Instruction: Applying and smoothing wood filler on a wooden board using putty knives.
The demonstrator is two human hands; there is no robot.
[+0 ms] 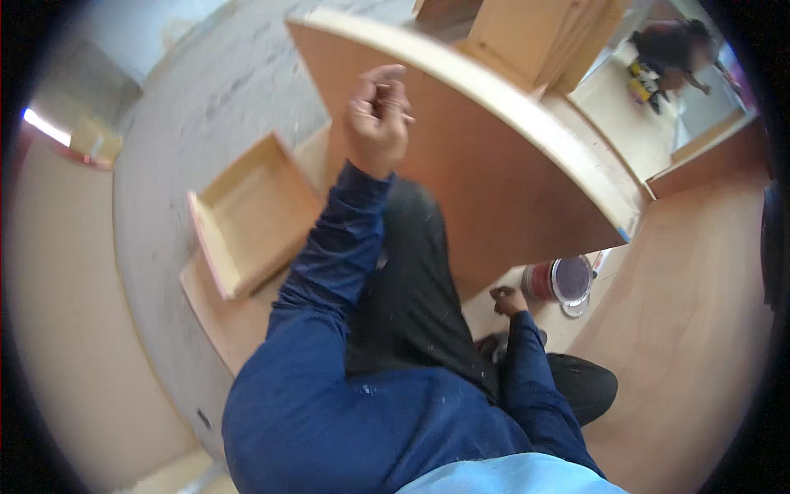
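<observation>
My left hand is raised in front of a large brown wooden panel with a pale edge. Its fingers curl in toward the thumb; whatever they may hold is too blurred to make out. Low on the right, my right hand is closed, its fingertips drawn together, beside a round reddish tin. I cannot tell what lies in its grip. The tin has a pale round top turned toward me. Blue sleeves cover both my arms.
An open wooden drawer box sits at left on a wooden board. Behind the panel stand wooden cabinet parts. A broad wooden surface runs along the right. Another person is at the far right.
</observation>
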